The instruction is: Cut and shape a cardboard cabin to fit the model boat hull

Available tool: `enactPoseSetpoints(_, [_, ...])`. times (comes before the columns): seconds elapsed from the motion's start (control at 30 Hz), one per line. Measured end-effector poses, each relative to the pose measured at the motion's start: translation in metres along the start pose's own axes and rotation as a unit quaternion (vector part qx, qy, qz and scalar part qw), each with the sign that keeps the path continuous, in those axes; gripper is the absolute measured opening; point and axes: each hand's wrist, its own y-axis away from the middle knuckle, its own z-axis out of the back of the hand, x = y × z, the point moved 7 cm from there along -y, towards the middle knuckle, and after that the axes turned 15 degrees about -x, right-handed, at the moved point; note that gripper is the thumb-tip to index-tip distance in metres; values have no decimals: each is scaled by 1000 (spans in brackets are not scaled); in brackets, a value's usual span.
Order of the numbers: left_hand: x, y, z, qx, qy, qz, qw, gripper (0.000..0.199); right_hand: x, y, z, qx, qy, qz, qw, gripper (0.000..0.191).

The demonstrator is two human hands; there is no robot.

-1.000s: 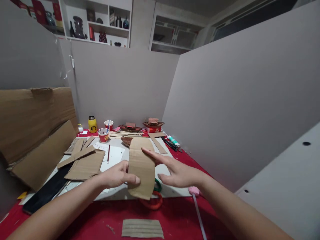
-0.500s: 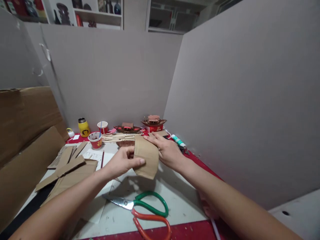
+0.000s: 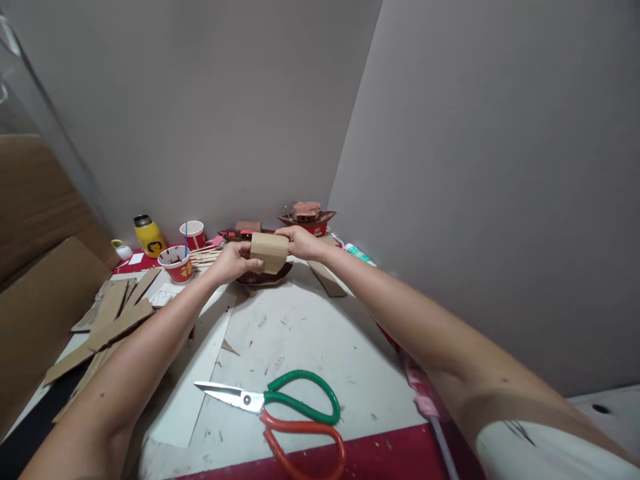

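Observation:
A curved piece of brown cardboard [image 3: 270, 252] is held up between my two hands over a dark brown model boat hull [image 3: 265, 277] on the white work surface. My left hand [image 3: 236, 262] grips its left edge, thumb in front and fingers behind. At its upper right edge, my right hand [image 3: 303, 241] has its fingers closed on the piece. Behind them stand a model boat with a brown roof [image 3: 249, 227] and another boat [image 3: 307, 212] on a red box. Whether the cardboard touches the hull cannot be made out.
Scissors [image 3: 247, 400] with green and red handles lie near the front. Cardboard strips [image 3: 115, 320] pile up at left, below a red paper cup [image 3: 176, 265] and a yellow bottle [image 3: 149, 237]. Another strip [image 3: 327, 279] lies right of the hull. Grey panels rise behind and right.
Both hands have moved forward, away from me, with the cardboard, which is now over the hull. The view has tilted down, and the shelves have left the picture.

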Motion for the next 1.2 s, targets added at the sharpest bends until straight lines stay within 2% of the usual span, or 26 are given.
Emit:
enactPoseSetpoints(0.1, [10, 2, 7, -6, -35, -5, 999, 27, -9, -5, -15, 18, -3, -6, 1000, 13])
enactPoseSetpoints(0.17, [18, 5, 10, -1, -57, -2, 998, 22, -12, -4, -23, 34, -4, -8, 999, 11])
enactPoseSetpoints(0.33, [30, 9, 13, -4, -121, -1, 993, 16, -13, -2, -34, 64, 2, -7, 998, 13])
enactPoseSetpoints(0.53, [29, 13, 17, -56, -224, -23, 973, 14, -14, -1, -36, 72, 24, 5, 997, 19])
enactPoseSetpoints(0.67, [24, 17, 19, -89, -292, -46, 951, 10, -12, -3, -37, 70, 27, 16, 997, 5])
enactPoseSetpoints(0.83, [19, 18, 19, -113, -346, -85, 928, 10, -16, -8, -39, 54, 32, 14, 998, 20])
enactPoseSetpoints(0.97, [20, 18, 17, -118, -367, -108, 916, 11, -24, -10, -44, 54, 31, 7, 998, 7])
enactPoseSetpoints(1.2, [23, 21, 17, -101, -371, -132, 914, 17, -32, -6, -55, 66, -7, -16, 998, 31])
